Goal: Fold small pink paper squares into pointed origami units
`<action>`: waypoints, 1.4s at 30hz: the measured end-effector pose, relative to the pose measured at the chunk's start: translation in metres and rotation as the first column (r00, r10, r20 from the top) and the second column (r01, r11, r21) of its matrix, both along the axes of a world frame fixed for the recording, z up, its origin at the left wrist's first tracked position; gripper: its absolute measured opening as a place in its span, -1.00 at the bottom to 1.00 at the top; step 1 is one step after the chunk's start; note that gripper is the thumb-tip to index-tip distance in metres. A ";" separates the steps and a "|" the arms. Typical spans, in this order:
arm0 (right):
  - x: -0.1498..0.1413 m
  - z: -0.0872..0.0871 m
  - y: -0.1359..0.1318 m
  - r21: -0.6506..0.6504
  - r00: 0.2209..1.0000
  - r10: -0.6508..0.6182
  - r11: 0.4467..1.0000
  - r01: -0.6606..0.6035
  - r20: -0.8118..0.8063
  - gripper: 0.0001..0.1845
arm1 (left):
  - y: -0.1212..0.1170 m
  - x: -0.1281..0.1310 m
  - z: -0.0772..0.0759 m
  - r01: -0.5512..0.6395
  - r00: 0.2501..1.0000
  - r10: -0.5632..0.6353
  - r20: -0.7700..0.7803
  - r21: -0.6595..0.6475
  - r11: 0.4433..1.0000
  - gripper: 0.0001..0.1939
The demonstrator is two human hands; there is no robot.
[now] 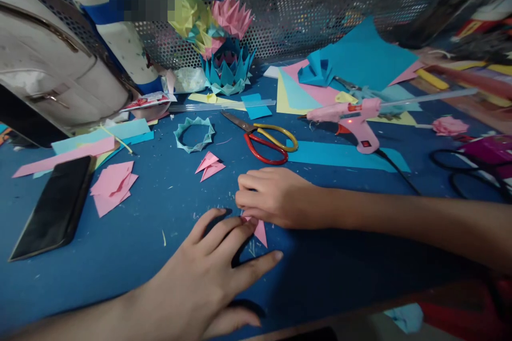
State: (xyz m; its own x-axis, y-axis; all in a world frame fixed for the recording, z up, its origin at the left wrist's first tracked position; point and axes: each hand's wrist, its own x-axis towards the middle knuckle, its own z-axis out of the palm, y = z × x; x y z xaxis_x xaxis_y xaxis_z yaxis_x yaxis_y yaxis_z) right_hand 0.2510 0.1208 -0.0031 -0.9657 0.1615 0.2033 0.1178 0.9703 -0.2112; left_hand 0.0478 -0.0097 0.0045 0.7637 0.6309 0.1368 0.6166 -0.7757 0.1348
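Observation:
A small folded piece of pink paper (pixel 261 233) lies on the blue table, mostly covered by my hands. My left hand (pixel 208 264) is palm down with its fingers spread, and a fingertip presses on that paper. Curled over the paper's far edge is my right hand (pixel 276 197), its fingers closed and pressing down. Just beyond my hands sit folded pink paper triangles (pixel 210 166). A ring of folded light-blue paper (pixel 194 135) lies behind them. Scissors (pixel 264 138) with one red and one yellow handle rest beyond my right hand.
A pink glue gun (pixel 352 120) lies at the right, near a blue paper strip (pixel 344 156). On the left are a phone (pixel 54 208), pink paper squares (pixel 114 186) and a pale bag (pixel 52 53). Folded paper flowers (pixel 228 66) stand at the back beside a glue bottle (pixel 124 42).

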 end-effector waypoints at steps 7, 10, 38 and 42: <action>0.002 0.000 -0.001 -0.101 0.998 -0.026 0.995 0.019 -0.062 -0.72 | -0.001 -0.003 0.006 0.097 0.995 -0.093 -0.039 0.101 0.990 -0.44; 0.002 -0.001 0.000 -0.185 0.996 -0.059 0.982 0.045 -0.070 -0.72 | -0.001 -0.004 0.003 0.111 0.993 -0.105 -0.055 0.116 0.987 -0.44; 0.006 -0.004 0.015 -0.047 0.978 -0.207 0.977 0.207 -0.002 -0.92 | 0.000 -0.004 0.006 0.061 0.998 -0.060 -0.015 0.125 0.990 -0.47; 0.009 0.003 0.016 -0.215 0.979 -0.178 0.964 0.154 -0.096 -0.79 | 0.003 -0.007 0.009 0.049 0.991 -0.053 0.122 0.036 0.998 -0.56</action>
State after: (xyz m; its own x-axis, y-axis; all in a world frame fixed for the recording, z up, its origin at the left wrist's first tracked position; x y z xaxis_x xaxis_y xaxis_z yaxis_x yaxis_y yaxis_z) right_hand 0.2602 0.1367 0.0003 -0.8943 0.3674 0.2555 0.2372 0.8734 -0.4254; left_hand 0.0413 -0.0067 0.0138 0.7709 0.5852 0.2517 0.5563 -0.8109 0.1815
